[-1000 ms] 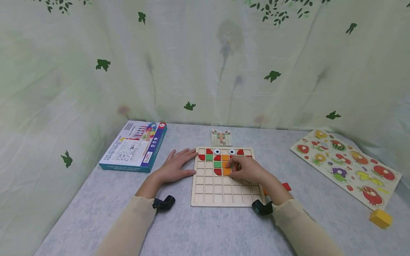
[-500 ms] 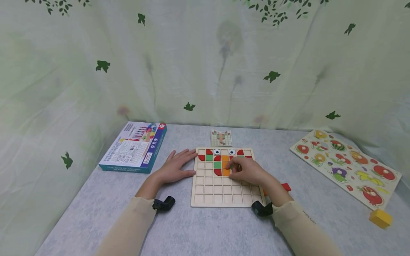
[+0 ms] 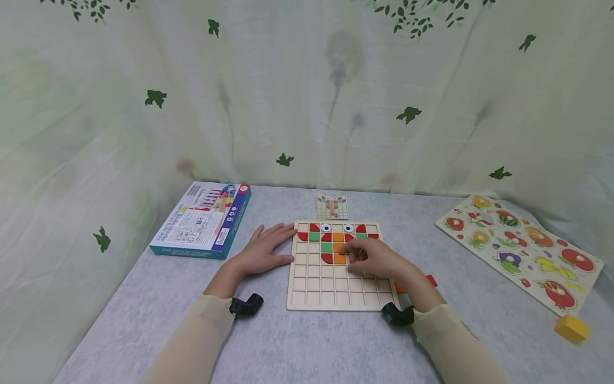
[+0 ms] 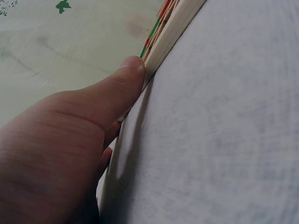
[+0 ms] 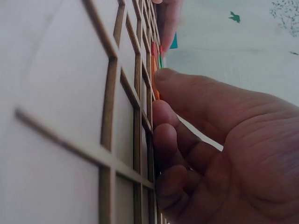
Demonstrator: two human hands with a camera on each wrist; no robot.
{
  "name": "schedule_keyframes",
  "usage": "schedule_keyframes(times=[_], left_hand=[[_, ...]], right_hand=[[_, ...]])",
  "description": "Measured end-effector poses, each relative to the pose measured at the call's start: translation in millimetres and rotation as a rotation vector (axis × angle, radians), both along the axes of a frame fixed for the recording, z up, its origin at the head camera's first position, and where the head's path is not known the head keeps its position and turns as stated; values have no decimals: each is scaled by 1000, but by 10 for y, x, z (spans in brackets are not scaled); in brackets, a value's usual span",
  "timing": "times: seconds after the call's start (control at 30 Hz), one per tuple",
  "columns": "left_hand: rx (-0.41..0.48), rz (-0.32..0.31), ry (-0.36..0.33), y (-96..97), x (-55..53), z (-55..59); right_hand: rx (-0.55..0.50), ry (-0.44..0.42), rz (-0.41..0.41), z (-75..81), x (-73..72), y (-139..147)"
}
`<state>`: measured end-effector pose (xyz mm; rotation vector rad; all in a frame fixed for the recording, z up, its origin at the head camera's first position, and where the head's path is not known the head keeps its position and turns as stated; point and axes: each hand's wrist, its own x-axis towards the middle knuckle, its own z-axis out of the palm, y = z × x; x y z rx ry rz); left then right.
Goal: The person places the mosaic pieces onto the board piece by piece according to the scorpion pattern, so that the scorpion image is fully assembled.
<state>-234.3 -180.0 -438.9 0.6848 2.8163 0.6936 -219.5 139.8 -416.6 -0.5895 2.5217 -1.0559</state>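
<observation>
A square wooden grid board [image 3: 314, 284] lies on the table with red, green and orange tiles and two eye tiles in its upper cells. My left hand [image 3: 263, 249] rests flat at its left edge; in the left wrist view the thumb [image 4: 122, 81] touches the board's side [image 4: 170, 35]. My right hand [image 3: 376, 258] is over the board's right half, with bent fingers right beside an orange tile [image 3: 339, 259] that sits in its cell. In the right wrist view the thumb tip overlaps an orange edge [image 5: 156, 77], and the other fingers curl close to the grid.
A small pattern card [image 3: 332, 207] lies behind the board. To the left is a blue-white box [image 3: 199, 220]. A fruit puzzle board [image 3: 520, 250] and a yellow block [image 3: 572, 329] are at right. Red and orange pieces [image 3: 431, 280] lie partly behind my right forearm.
My right hand has shifted slightly right, its thumb drawing back from the lower orange tile, which stays in its cell. The left hand keeps its place on the board's edge.
</observation>
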Motion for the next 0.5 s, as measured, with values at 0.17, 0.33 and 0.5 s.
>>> schedule_keyframes(times=[0.17,0.33,0.5], left_hand=[[2,0,-4,7,2,9],[-2,0,1,1,1,2],[-3,-2,3,-3,-7,-10]], right_hand=[[-7,-46,32,21,14,58],[8,-40,50,75,34,136],[1,9,51,130,41,276]])
